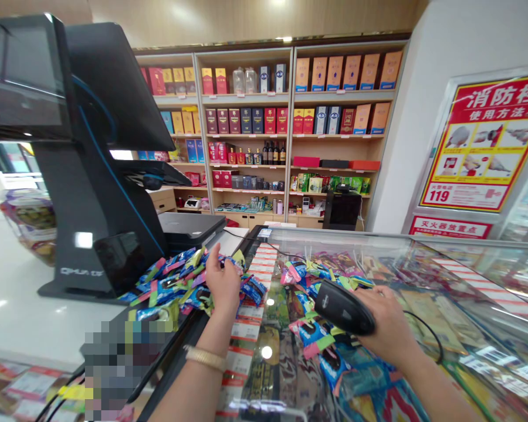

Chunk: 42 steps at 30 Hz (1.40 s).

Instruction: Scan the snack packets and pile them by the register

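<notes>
My right hand (389, 322) grips a black handheld barcode scanner (343, 308), its head pointing left. The scanner is above a heap of small blue, pink and green snack packets (314, 331) on the glass counter (286, 234). My left hand (223, 281), with a beige bracelet at the wrist, reaches into another heap of the same packets (189, 278) at the counter's left edge. One digit sticks up apart from the others; the far fingertips are partly hidden, and no packet shows clearly in the hand.
A black cash register with screens (110, 234) stands on the left, with a flat black device (189, 225) behind the packets. The scanner's cable (433, 334) loops right. Packaged goods lie beneath the glass. Shelves of boxes and bottles (246, 120) line the back wall.
</notes>
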Tool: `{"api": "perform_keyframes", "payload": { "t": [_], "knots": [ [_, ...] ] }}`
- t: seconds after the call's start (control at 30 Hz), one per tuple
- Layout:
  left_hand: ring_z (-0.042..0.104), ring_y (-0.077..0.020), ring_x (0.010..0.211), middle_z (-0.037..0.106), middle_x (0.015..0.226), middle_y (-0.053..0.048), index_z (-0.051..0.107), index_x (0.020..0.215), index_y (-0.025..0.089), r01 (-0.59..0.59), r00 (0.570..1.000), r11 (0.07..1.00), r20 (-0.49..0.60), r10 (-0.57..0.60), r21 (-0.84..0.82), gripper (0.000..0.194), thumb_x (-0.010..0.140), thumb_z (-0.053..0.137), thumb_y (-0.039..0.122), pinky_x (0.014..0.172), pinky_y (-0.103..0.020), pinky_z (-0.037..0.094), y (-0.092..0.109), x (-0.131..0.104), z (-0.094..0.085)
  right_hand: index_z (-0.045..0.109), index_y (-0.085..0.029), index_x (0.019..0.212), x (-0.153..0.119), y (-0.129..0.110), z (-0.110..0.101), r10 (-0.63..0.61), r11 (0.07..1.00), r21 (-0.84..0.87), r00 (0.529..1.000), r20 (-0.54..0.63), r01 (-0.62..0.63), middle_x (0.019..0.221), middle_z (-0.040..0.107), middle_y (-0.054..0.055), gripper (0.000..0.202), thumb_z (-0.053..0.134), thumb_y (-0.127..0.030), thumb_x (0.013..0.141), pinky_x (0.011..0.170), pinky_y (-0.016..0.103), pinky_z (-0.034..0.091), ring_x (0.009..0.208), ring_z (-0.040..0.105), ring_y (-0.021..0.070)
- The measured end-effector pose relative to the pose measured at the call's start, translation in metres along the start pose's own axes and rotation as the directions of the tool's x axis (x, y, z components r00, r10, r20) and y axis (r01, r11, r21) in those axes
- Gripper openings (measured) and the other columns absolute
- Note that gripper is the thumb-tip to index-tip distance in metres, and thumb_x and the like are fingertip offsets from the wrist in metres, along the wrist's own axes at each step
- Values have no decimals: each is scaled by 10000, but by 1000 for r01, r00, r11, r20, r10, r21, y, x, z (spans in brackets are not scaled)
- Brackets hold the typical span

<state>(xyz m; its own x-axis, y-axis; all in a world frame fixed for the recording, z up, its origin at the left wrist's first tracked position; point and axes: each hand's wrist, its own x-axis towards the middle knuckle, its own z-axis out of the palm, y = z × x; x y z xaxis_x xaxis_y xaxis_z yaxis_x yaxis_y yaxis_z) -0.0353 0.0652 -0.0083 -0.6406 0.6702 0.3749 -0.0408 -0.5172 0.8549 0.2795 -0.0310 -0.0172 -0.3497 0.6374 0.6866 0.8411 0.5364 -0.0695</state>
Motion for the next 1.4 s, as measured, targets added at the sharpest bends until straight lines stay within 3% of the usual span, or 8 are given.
{"api": "perform_keyframes", "payload": {
  "t": [0.13,0.27,0.37,0.47,0.57,0.93,1.13,1.4],
  "knots": [
    [498,-216,1252,595,1255,-70,645,1093,238,-180,982,972,-20,185,153,370,748,596,115,1056,-293,378,20,-16,4,626,-206,862,0,11,-4,2,998,-65,999,-33,-4,811,691,39,193,536,-208,691,762,335,331,723,596,184],
    [593,-234,1053,672,1015,-62,708,965,246,-223,916,964,370,155,147,300,696,661,121,1008,-329,424,32,-43,13,633,-209,897,-2,29,-2,31,992,-118,996,-82,-41,869,705,54,207,546,-241,712,747,331,348,754,615,200],
    [588,-248,1042,666,1045,-75,733,998,255,-275,544,950,839,27,148,370,671,654,100,1011,-371,424,29,-64,16,633,-211,897,-6,41,2,22,990,-140,996,-86,-34,887,710,51,218,558,-242,695,735,323,360,756,621,201],
    [499,-278,1193,556,1236,-71,674,1174,317,-441,149,874,977,-152,203,626,611,631,49,1063,-414,379,21,-77,13,630,-207,893,-7,46,4,54,989,-134,996,-73,-64,878,707,45,218,567,-242,687,736,316,363,763,622,200],
    [398,-335,1285,430,1354,-59,569,1294,403,-582,29,768,950,-311,269,836,540,667,55,1085,-473,349,15,-82,9,623,-204,838,-6,46,5,81,989,-118,995,-52,-87,832,694,39,163,578,-258,691,724,308,356,728,608,187],
    [199,-381,1426,312,1525,-81,678,1149,310,-531,63,808,962,-264,257,687,511,704,55,1140,-545,212,9,-87,14,616,-209,859,-4,41,1,96,989,-108,993,-66,-102,824,694,23,190,564,-224,677,720,305,347,717,599,181],
    [608,-292,1090,698,1092,-90,733,1002,193,91,282,967,925,-255,239,396,611,794,227,987,-382,446,22,-80,17,628,-209,874,-4,39,0,58,990,-125,992,-110,-72,827,688,26,208,578,-244,675,719,314,342,707,588,184],
    [675,-182,626,692,684,-55,671,792,130,723,407,688,773,-487,53,328,752,728,450,682,-326,556,21,-79,24,618,-205,860,0,22,-6,62,996,-57,986,-158,-72,790,669,41,182,530,-250,707,739,329,329,717,573,192]
  ]
}}
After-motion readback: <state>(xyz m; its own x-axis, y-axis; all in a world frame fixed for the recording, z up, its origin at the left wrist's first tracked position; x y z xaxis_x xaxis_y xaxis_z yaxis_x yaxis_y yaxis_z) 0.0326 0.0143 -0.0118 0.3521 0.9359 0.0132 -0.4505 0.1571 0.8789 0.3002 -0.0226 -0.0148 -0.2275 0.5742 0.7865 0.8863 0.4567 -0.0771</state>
